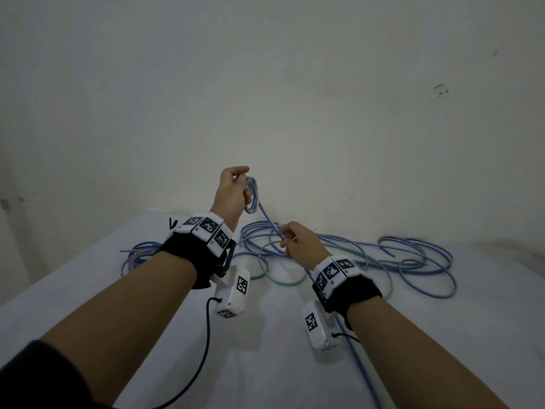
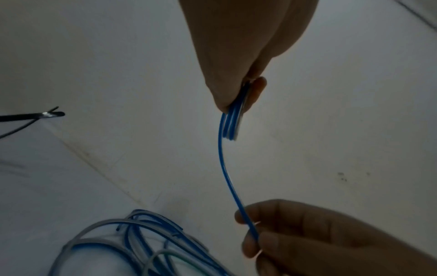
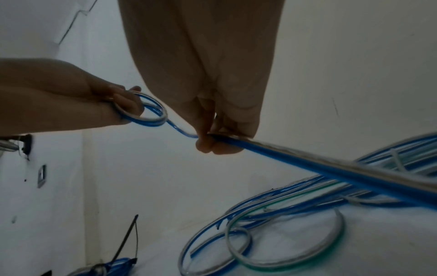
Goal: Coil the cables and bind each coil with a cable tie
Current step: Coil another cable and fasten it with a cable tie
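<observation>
My left hand (image 1: 236,187) is raised above the table and pinches a small coil (image 1: 252,194) of blue cable between thumb and fingers; the same coil (image 2: 232,123) shows edge-on in the left wrist view and as a ring (image 3: 151,112) in the right wrist view. From it one blue strand (image 1: 269,221) runs down to my right hand (image 1: 290,240), which pinches it with thumb and fingertips (image 3: 214,143). Past that hand the strand (image 1: 358,364) trails toward me. Black cable ties (image 1: 173,223) lie at the table's far left.
Several loose blue cables and a green-tinted one (image 1: 339,255) sprawl over the white table (image 1: 118,290) behind my hands. A bound blue coil (image 1: 138,255) lies at the left, partly behind my forearm. A bare wall (image 1: 265,84) rises right behind the table.
</observation>
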{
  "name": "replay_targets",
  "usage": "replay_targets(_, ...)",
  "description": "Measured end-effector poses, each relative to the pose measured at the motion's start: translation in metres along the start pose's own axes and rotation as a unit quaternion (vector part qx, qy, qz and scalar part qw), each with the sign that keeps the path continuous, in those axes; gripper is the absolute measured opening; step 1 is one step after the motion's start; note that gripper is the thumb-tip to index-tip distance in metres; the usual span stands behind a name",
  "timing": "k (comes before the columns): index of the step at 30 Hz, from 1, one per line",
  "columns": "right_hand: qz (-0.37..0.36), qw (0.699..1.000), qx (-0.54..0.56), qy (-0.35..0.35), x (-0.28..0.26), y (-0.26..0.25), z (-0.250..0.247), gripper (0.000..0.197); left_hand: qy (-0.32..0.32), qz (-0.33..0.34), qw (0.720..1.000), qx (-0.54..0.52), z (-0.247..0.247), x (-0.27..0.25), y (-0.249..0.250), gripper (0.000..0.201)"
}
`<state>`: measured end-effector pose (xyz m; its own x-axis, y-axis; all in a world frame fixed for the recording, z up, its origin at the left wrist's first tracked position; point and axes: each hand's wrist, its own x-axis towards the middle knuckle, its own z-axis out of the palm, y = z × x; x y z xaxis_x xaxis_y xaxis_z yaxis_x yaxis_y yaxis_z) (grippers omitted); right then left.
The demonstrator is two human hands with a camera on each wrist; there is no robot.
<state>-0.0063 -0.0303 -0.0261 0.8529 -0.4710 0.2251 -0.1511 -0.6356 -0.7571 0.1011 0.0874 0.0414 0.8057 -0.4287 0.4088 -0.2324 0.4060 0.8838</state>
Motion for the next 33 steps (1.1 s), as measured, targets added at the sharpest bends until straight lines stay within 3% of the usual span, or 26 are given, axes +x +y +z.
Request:
replay_targets(4, -0.003, 1.000, 0.003, -0.026, -0.004, -0.005, 0.004, 0.026, -0.084, 0.080, 0.984, 0.132, 0.005, -0.010, -0.011, 0.013)
replay_targets(9, -0.099, 0.989, -0.105, -0.026, -0.009, -0.015, -0.001, 0.021, -0.151, 0.101, 0.951, 0.249, 0.004, -0.010, -0.028, 0.016)
replay_targets(16, -0.197, 0.977, -0.056, 0.053, -0.005, -0.017, -0.011, 0.012, -0.265, 0.100, 0.870, 0.403, -0.004, -0.017, -0.034, 0.016)
replay_targets(18, -0.211, 0.973, -0.049, 0.080, -0.004, -0.016, -0.011, 0.010, -0.278, 0.090, 0.863, 0.413, -0.005, -0.019, -0.030, 0.016)
replay_targets(21, -0.237, 0.948, -0.149, 0.153, -0.001, -0.014, -0.012, 0.011, -0.302, 0.067, 0.842, 0.441, -0.009, -0.020, -0.022, 0.023)
replay_targets(24, -0.263, 0.926, -0.212, 0.167, 0.002, -0.018, -0.015, 0.017, -0.328, 0.061, 0.820, 0.464, -0.015, -0.019, -0.017, 0.029)
replay_targets(28, -0.289, 0.888, -0.294, 0.202, 0.007, -0.020, -0.017, 0.041, -0.283, 0.064, 0.845, 0.449, -0.028, -0.018, -0.013, 0.033)
replay_targets(31, -0.255, 0.911, -0.263, 0.190, 0.011, -0.022, -0.018, 0.049, -0.230, 0.040, 0.900, 0.369, -0.035, -0.018, -0.011, 0.027)
replay_targets(33, -0.235, 0.935, -0.201, 0.172, 0.013, -0.024, -0.014, 0.041, -0.203, 0.002, 0.940, 0.276, -0.037, -0.018, -0.007, 0.024)
